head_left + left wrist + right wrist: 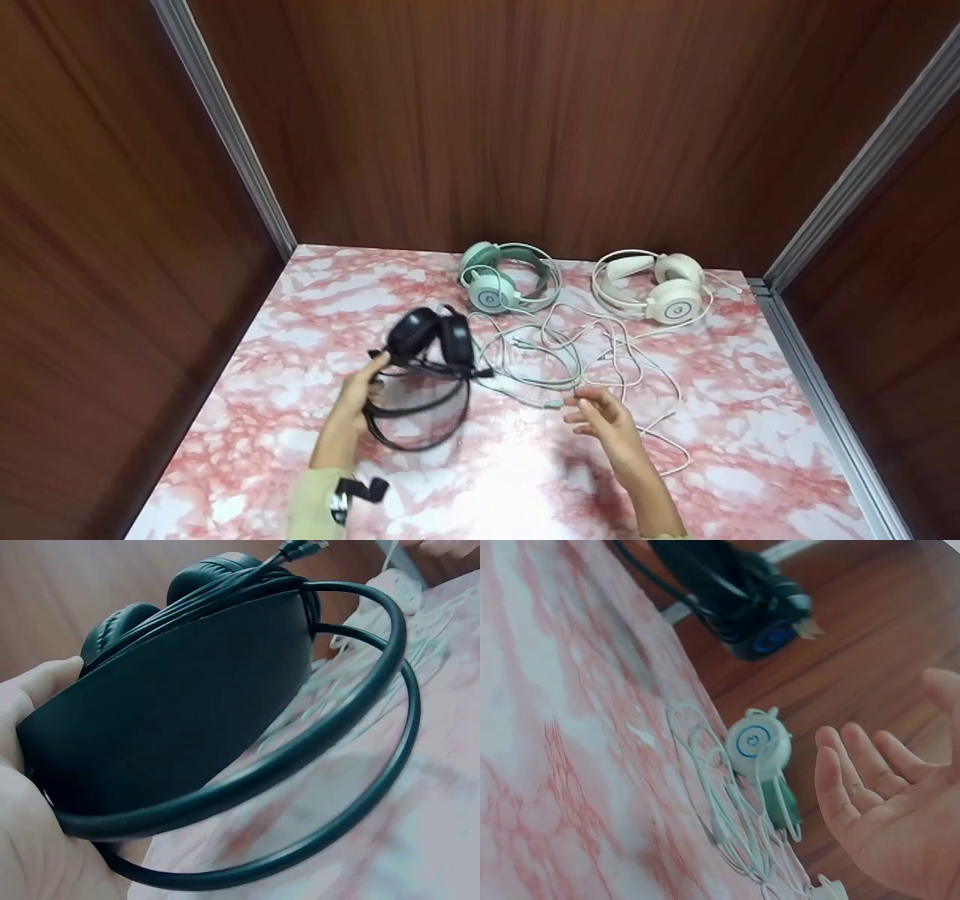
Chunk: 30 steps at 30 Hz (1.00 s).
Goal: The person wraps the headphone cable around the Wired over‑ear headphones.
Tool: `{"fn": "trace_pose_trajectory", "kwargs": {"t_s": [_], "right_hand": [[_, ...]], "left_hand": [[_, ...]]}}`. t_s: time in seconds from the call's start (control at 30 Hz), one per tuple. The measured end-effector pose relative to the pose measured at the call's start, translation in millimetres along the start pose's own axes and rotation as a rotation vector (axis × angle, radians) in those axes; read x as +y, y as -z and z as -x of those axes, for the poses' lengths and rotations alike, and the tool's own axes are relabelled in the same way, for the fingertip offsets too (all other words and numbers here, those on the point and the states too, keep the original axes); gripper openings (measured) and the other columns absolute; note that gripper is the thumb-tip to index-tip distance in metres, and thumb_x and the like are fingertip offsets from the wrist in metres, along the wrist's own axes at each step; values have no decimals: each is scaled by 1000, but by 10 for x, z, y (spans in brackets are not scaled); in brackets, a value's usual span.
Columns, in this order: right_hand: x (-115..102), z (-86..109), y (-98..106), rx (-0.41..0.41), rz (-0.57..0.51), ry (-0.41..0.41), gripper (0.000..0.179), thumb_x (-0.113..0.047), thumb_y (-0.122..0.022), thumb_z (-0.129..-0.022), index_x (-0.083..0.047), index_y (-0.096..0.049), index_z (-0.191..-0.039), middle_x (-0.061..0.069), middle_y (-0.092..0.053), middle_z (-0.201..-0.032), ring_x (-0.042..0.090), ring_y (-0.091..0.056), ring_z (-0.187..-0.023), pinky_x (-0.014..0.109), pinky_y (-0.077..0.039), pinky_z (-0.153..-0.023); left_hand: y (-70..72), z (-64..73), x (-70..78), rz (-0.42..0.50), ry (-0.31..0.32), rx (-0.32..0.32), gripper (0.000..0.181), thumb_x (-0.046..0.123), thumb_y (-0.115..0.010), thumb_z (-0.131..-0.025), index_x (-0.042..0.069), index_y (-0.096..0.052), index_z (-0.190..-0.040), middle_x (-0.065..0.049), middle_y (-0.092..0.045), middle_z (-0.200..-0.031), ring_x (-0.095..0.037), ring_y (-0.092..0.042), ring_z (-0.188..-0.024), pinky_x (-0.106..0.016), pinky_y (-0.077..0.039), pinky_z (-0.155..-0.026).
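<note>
My left hand (pixel 358 390) grips a pair of black headphones (pixel 456 341) by one side, above the front left of the table. In the left wrist view the wide inner headband (pixel 187 697) and two thin outer bows face the camera, with the thumb and palm at the near end. A bundled black cable (pixel 292 550) lies along the ear cups. My right hand (pixel 609 427) hovers with loosely bent fingers and holds nothing. Close to its fingertips are a pale green cable's plug (pixel 553 404) and tangled white cords. In the right wrist view its fingers are spread apart.
Green headphones (pixel 491 291) lie at the back middle of the marbled pink table (pixel 262 420). Cream headphones (pixel 675 300) lie at the back right. Their pale cables (pixel 577 360) tangle in front of both. Brown wood panels (pixel 480 127) with metal corner posts enclose the table.
</note>
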State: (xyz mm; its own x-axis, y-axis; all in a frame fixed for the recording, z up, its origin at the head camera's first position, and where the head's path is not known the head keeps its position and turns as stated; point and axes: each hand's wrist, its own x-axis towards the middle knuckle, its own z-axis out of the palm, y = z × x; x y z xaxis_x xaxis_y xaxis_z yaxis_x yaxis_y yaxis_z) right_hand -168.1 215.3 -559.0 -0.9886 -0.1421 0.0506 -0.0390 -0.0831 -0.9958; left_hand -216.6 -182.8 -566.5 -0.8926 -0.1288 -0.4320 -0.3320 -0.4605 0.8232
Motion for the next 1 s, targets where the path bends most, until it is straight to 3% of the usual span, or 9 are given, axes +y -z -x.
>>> {"fn": "trace_pose_trajectory", "kwargs": {"t_s": [0.17, 0.23, 0.33, 0.43, 0.57, 0.67, 0.83, 0.93, 1.0], "right_hand": [[14, 97, 74, 32, 55, -88, 28, -20, -57, -99, 3, -56, -114, 17, -63, -101, 26, -64, -84, 39, -53, -76], [31, 123, 97, 31, 64, -116, 25, -20, -58, -99, 2, -57, -111, 16, -63, -98, 26, -63, -82, 39, -53, -76], [52, 148, 131, 36, 69, -142, 26, -21, -59, -98, 2, -57, -110, 17, -62, -97, 26, -63, -82, 41, -52, -77], [66, 163, 158, 50, 70, -158, 27, -22, -59, -98, 2, -57, -109, 17, -61, -96, 27, -62, -81, 42, -52, -78], [80, 184, 173, 68, 66, -173, 26, -22, -59, -98, 2, -58, -108, 17, -61, -93, 26, -62, -79, 43, -52, -77], [93, 201, 177, 71, 70, -177, 25, -21, -59, -98, 2, -57, -108, 17, -61, -93, 25, -62, -78, 44, -52, -77], [110, 229, 173, 83, 63, -175, 19, -16, -57, -99, 1, -58, -106, 16, -62, -91, 24, -62, -75, 38, -53, -72], [123, 232, 165, 83, 53, -171, 19, -15, -56, -99, 3, -58, -106, 15, -62, -90, 23, -62, -74, 37, -53, -71], [134, 229, 161, 76, 56, -168, 23, -16, -57, -99, 5, -56, -106, 15, -62, -90, 23, -62, -74, 37, -53, -71]], "left_hand": [[206, -327, 144, 101, 24, -13, 36, 37, -71, -88, 5, -64, -101, -12, -62, -72, -22, -63, -58, -36, -56, -62], [290, -432, 176, 121, 28, -14, 42, 39, -69, -89, 3, -62, -110, -18, -66, -83, -30, -67, -71, -42, -55, -74], [407, -561, 204, 156, 10, -3, 50, 39, -66, -91, 0, -58, -121, -19, -68, -100, -33, -66, -91, -44, -51, -87], [500, -649, 224, 199, 18, 7, 51, 40, -65, -92, 2, -54, -126, -16, -64, -110, -34, -57, -109, -44, -46, -94], [557, -729, 242, 290, 45, 65, 45, 41, -66, -91, 8, -55, -119, -5, -59, -96, -27, -54, -104, -38, -45, -94], [553, -764, 253, 351, 49, 83, 41, 41, -65, -92, 11, -53, -117, -2, -54, -99, -22, -53, -105, -35, -43, -97], [535, -818, 235, 432, 45, 38, 49, 40, -61, -94, 12, -47, -132, -7, -52, -128, -24, -46, -124, -37, -36, -106], [512, -843, 213, 424, 54, 3, 62, 41, -60, -95, 11, -36, -143, -7, -39, -145, -26, -34, -135, -38, -30, -109], [491, -847, 196, 378, 46, 33, 67, 43, -62, -93, 9, -33, -144, -9, -32, -146, -27, -33, -135, -39, -31, -109]]}}
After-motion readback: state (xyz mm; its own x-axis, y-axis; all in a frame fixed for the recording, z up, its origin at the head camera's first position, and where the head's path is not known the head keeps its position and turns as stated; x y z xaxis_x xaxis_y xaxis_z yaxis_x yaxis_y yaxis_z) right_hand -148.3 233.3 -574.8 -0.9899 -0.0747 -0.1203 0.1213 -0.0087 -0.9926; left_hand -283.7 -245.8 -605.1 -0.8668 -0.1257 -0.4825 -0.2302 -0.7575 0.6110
